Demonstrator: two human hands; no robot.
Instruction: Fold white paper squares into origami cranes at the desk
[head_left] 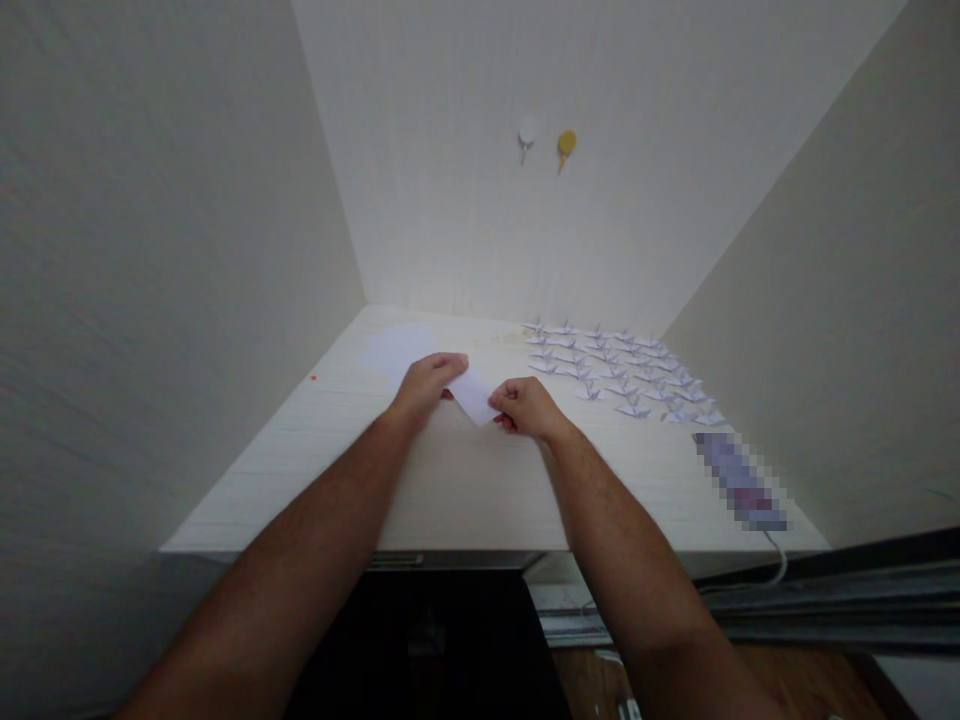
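Observation:
A small white sheet of paper (pixel 475 396) is held above the middle of the white desk between my two hands. My left hand (pixel 433 385) pinches its upper left part, thumb and fingers closed on it. At the paper's right corner, the fingertips of my right hand (pixel 523 404) are closed on the edge. Behind my left hand lies a spread of white paper (pixel 397 350), its outlines washed out by the light. Rows of folded white paper cranes (pixel 616 377) stand to the right of my right hand.
A pixelated flat object (pixel 739 480) lies near the desk's right edge, a white cable (pixel 780 568) hanging from it. Walls enclose the desk (pixel 465 500) at left, back and right. A white hook (pixel 526 132) and a yellow hook (pixel 566 145) are on the back wall.

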